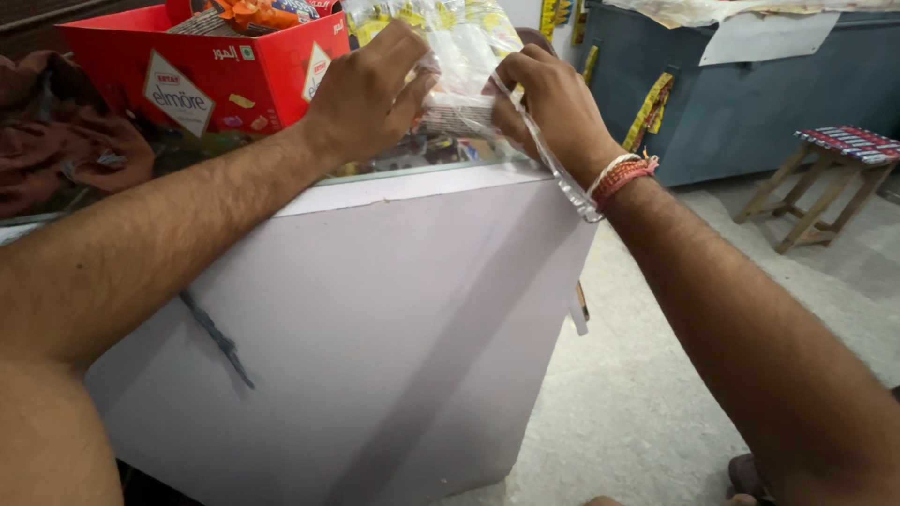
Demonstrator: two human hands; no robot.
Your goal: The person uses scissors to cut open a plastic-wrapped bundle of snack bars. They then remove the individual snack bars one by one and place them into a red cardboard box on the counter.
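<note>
My left hand [367, 92] and my right hand [548, 105] both grip a clear plastic packet [457, 66] with yellow-printed contents, held above the glass top of a white counter [394, 309]. The fingers of each hand pinch the packet from opposite sides. A clear plastic strip [561, 173] hangs down from the packet along my right wrist, which wears red and white thread bands [621, 174].
A red cardboard box [211, 70] full of snack packs stands on the counter at the left. Brown cloth [66, 131] lies at the far left. A blue cabinet [750, 94] and a small wooden stool [830, 173] stand at the right on a grey floor.
</note>
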